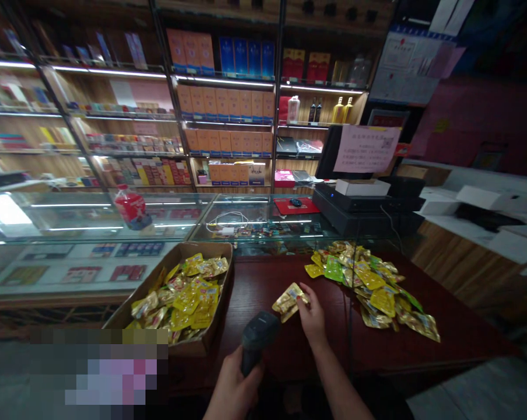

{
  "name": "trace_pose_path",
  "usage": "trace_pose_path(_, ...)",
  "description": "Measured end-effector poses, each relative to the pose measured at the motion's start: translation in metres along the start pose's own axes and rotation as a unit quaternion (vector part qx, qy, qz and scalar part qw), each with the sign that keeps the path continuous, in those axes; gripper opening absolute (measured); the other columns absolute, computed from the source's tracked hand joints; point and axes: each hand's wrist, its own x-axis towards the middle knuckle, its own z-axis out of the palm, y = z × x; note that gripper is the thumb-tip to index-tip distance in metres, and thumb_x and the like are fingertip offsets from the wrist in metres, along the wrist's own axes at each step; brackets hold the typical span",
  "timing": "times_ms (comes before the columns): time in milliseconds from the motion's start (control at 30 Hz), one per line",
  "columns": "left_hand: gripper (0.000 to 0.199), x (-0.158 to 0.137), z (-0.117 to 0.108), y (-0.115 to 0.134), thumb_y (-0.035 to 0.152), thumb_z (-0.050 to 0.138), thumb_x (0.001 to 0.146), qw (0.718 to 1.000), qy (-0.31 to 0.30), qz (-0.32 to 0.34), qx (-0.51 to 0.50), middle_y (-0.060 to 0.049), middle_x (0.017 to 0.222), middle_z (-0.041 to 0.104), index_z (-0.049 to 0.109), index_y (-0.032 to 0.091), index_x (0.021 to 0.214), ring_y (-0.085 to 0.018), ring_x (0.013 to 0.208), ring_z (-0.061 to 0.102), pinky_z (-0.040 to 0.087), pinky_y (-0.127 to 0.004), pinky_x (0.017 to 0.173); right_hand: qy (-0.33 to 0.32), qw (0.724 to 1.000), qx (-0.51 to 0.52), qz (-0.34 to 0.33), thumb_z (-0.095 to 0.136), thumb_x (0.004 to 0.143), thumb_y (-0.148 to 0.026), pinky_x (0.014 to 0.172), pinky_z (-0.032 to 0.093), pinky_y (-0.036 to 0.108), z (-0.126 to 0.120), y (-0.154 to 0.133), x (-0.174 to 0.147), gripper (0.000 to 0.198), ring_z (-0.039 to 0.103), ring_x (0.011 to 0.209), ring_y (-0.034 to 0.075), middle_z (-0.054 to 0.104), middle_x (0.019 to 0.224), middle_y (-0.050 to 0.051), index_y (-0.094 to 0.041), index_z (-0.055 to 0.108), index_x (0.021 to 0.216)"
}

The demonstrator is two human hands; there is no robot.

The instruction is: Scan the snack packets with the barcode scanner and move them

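Note:
My left hand (237, 379) is wrapped round the handle of a dark barcode scanner (260, 329), its head tilted toward the packet on my right. Between the fingers of my right hand (311, 318) is a gold snack packet (288, 301), held just over the dark red table (263, 274). A cardboard box (227, 291) full of yellow and gold packets stands to the left of the scanner. On the right side of the table lies a loose heap of similar packets (371, 286), a few of them green.
Behind the table runs a glass display counter (171, 204) with a red-labelled bottle (131, 207) and a white cable (228, 221) on it. A monitor (327, 153) with a paper sheet stands over a dark till (364, 217). A thin dark cord (352, 303) crosses the table. Stocked shelves line the wall.

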Motion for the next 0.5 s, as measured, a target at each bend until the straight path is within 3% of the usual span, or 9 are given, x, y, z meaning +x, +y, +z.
trace_pose_path(100, 0.030, 0.007, 0.000, -0.018, 0.044, 0.068, 0.071, 0.998, 0.039, -0.043, -0.036, 0.006, 0.049, 0.050, 0.059, 0.017, 0.080, -0.012, 0.037, 0.046, 0.035, -0.022, 0.038, -0.006, 0.997, 0.032, 0.066, 0.064, 0.072, -0.047, 0.065, 0.056, 0.032, 0.021, -0.014, 0.012, 0.057, 0.070, 0.092, 0.025, 0.072, 0.114, 0.011, -0.019, 0.060, 0.122)
trace_pose_path(200, 0.037, 0.012, -0.001, -0.032, 0.051, 0.069, 0.068, 0.993, 0.070, -0.066, -0.062, 0.006, 0.046, 0.050, 0.058, 0.018, 0.079, -0.012, 0.035, 0.046, 0.035, -0.022, 0.035, -0.073, 0.992, 0.067, 0.075, 0.067, 0.070, -0.045, 0.059, 0.054, 0.026, 0.071, -0.046, 0.026, 0.053, 0.070, 0.088, 0.022, 0.072, 0.112, 0.008, -0.021, 0.063, 0.117)
trace_pose_path(300, 0.040, 0.015, -0.003, -0.036, 0.054, 0.070, 0.067, 0.993, 0.071, -0.062, -0.067, 0.005, 0.047, 0.052, 0.059, 0.018, 0.077, -0.012, 0.035, 0.047, 0.036, -0.022, 0.035, -0.157, 0.983, 0.079, 0.055, 0.063, 0.076, -0.042, 0.064, 0.057, 0.027, 0.141, -0.086, 0.037, 0.049, 0.071, 0.082, 0.018, 0.074, 0.108, 0.006, -0.021, 0.060, 0.121)
trace_pose_path(367, 0.041, 0.017, -0.003, -0.036, 0.056, 0.070, 0.066, 0.993, 0.073, -0.063, -0.065, 0.005, 0.047, 0.052, 0.059, 0.018, 0.077, -0.012, 0.035, 0.048, 0.037, -0.022, 0.035, -0.207, 0.977, 0.031, 0.030, 0.055, 0.085, -0.038, 0.069, 0.059, 0.029, 0.180, -0.105, 0.043, 0.049, 0.072, 0.082, 0.017, 0.075, 0.105, 0.004, -0.022, 0.053, 0.131)
trace_pose_path(433, 0.044, 0.018, -0.003, -0.037, 0.059, 0.071, 0.065, 0.993, 0.078, -0.068, -0.065, 0.005, 0.046, 0.052, 0.058, 0.018, 0.076, -0.013, 0.035, 0.048, 0.037, -0.022, 0.035, -0.222, 0.975, -0.020, 0.007, 0.055, 0.087, -0.034, 0.078, 0.058, 0.032, 0.196, -0.111, 0.051, 0.048, 0.072, 0.090, 0.017, 0.075, 0.109, 0.005, -0.023, 0.052, 0.134)
trace_pose_path(500, 0.047, 0.019, -0.004, -0.039, 0.061, 0.071, 0.064, 0.992, 0.080, -0.071, -0.067, 0.006, 0.045, 0.051, 0.058, 0.018, 0.077, -0.013, 0.034, 0.048, 0.037, -0.022, 0.035, -0.203, 0.977, -0.064, -0.013, 0.060, 0.086, -0.030, 0.094, 0.053, 0.037, 0.186, -0.104, 0.061, 0.049, 0.067, 0.109, 0.020, 0.071, 0.121, 0.008, -0.022, 0.054, 0.134)
